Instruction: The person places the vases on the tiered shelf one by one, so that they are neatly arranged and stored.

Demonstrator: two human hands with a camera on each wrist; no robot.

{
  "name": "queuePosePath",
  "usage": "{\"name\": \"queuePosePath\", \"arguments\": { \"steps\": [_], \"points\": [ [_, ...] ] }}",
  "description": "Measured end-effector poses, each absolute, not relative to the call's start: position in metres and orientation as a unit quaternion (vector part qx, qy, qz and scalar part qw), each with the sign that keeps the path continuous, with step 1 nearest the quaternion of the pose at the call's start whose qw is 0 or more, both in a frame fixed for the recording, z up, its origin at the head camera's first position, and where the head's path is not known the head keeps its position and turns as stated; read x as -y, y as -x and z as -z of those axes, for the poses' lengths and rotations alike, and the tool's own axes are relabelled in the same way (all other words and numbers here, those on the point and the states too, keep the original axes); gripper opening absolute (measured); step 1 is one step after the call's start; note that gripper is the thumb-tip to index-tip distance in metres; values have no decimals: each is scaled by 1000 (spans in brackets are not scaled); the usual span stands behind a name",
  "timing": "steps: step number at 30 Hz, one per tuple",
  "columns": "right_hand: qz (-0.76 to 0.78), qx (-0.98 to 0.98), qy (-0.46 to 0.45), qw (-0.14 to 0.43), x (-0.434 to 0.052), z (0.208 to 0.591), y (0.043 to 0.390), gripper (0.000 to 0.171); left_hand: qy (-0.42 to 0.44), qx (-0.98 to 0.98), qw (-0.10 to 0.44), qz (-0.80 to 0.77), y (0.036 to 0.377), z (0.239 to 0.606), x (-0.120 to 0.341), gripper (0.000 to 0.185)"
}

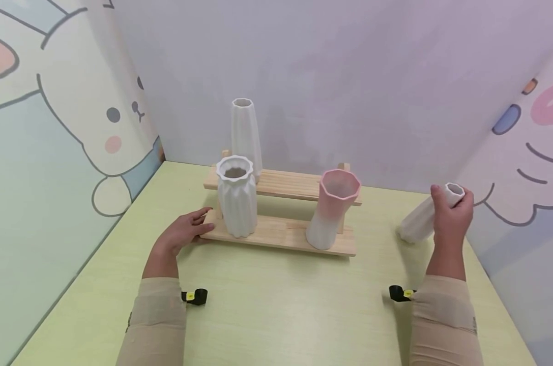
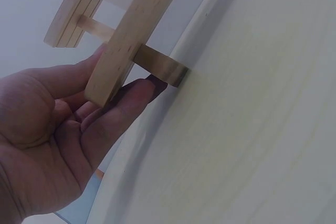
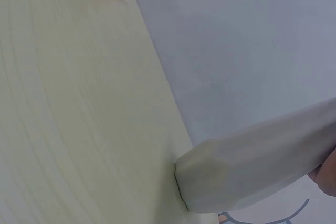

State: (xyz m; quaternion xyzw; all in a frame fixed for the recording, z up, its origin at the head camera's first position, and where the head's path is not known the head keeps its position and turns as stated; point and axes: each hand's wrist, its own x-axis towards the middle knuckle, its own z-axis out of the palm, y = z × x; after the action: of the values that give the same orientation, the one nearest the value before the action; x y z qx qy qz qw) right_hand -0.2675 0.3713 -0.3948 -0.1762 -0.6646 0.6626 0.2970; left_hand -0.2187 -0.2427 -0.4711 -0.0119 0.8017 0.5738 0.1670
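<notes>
My right hand (image 1: 451, 212) grips a slim white faceted vase (image 1: 415, 222) near its neck. The vase is tilted, its base touching the green table (image 1: 276, 310) at the right; the right wrist view shows that base (image 3: 247, 174) on the tabletop by the wall. My left hand (image 1: 191, 229) rests with fairly straight fingers (image 2: 123, 106) against the left end of the lower board of a two-tier wooden shelf (image 1: 283, 233). A ribbed white vase (image 1: 236, 206) and a pink-and-white vase (image 1: 332, 211) stand on that board. A tall white vase (image 1: 245, 134) stands on the upper tier.
Cartoon-printed walls close in the table on the left (image 1: 52, 152), right (image 1: 532, 168) and back. The shelf's end (image 2: 128, 40) sits close to the left wall. Bare tabletop lies in front of the shelf.
</notes>
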Motion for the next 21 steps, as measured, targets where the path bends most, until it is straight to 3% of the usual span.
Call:
{"name": "queuePosePath", "arguments": {
  "steps": [12,21],
  "points": [
    [-565,746,205,286,-375,403,275,50,14,-787,178,-590,210,446,233,69],
    [-519,776,194,301,-376,405,274,51,11,-785,169,-595,217,466,240,72]
  ]
}}
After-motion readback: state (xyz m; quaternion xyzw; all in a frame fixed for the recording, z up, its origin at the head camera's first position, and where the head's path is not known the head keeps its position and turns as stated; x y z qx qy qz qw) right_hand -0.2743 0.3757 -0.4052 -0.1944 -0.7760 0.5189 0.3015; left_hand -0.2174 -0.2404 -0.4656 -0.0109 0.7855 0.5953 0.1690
